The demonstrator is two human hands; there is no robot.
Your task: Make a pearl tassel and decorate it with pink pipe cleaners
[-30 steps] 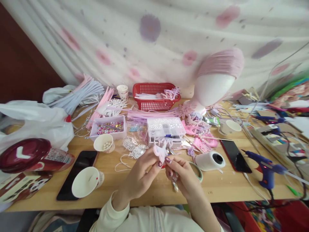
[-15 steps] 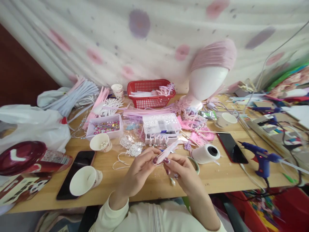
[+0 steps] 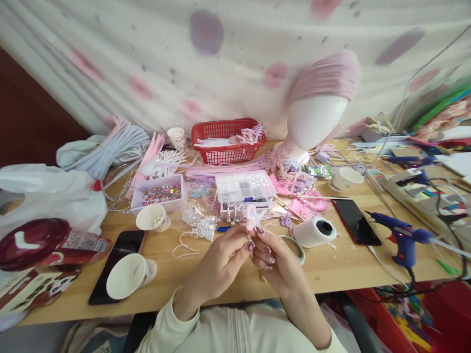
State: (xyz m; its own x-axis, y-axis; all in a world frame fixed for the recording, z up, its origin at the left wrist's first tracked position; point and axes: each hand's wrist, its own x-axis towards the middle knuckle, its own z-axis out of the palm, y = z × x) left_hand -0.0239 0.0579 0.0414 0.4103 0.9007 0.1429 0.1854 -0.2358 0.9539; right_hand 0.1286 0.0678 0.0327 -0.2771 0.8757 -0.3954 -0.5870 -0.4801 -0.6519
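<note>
Near the front of the table, a pale pink flower-like piece (image 3: 253,216), seemingly of fuzzy pipe cleaner, sticks up from between my fingertips. My left hand (image 3: 222,259) pinches its lower end with thumb and forefinger. From the other side my right hand (image 3: 280,259) closes on the same spot, its lower fingers curled in. What exactly lies between the fingertips is hidden. Just beyond the hands stands a clear bead box (image 3: 243,184) on a white drawer box. A blue pen-like item (image 3: 223,229) lies by my left hand, and a pale green tape ring (image 3: 299,250) by my right.
At the back are a red basket (image 3: 228,156) and a white mannequin head (image 3: 312,120). Paper cups (image 3: 127,277) and a phone (image 3: 112,274) lie left. A thread spool (image 3: 311,232), another phone (image 3: 355,220) and a blue glue gun (image 3: 399,235) with its cable sit right.
The pink piece has turned from lying slanted and edge-on to upright, its loops showing. Both hands have shifted slightly and gripped lower. The dangling pearl no longer shows.
</note>
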